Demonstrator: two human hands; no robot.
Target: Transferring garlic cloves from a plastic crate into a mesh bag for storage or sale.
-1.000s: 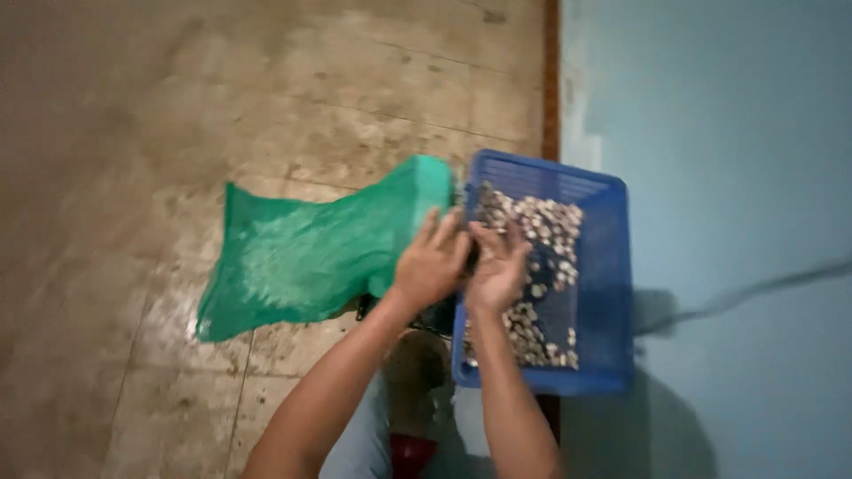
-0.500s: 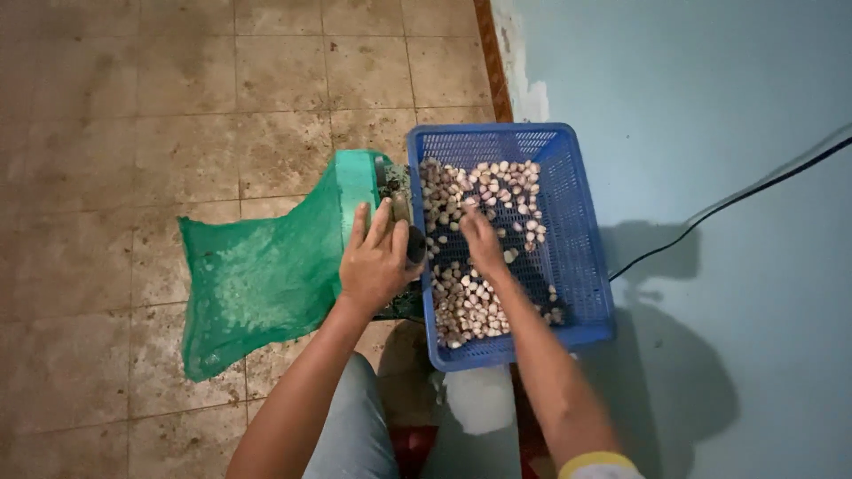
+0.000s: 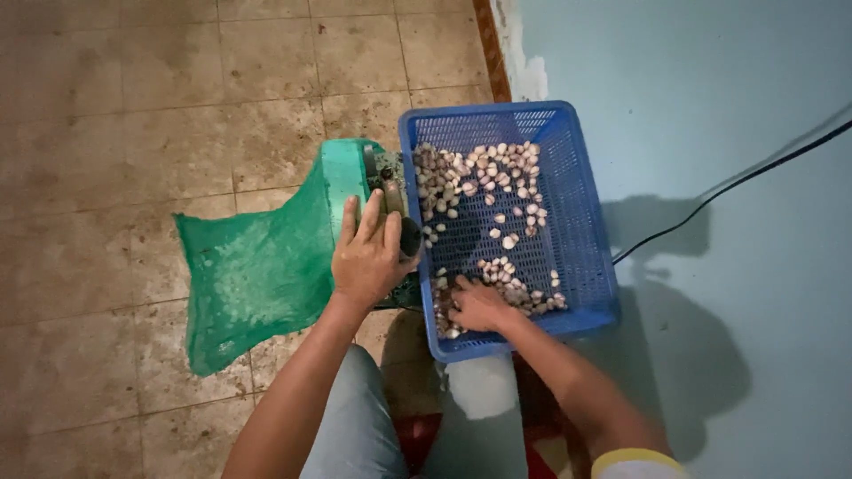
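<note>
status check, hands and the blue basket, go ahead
Left hand flat on green machine. Right hand down among pale pieces in blue basket. Nothing blocking.

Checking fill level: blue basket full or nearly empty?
Partly filled. The blue basket holds one loose layer of pale shells; bare mesh shows between them. The right hand rests among them.

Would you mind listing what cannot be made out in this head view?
- Green machine: its body is covered by the left hand and the green net.
- Pale pieces in the blue basket: too small to identify.
- Right hand: fingers buried among the pieces, so any grasp is hidden.
- Black cable: cut off by the right edge.
</note>
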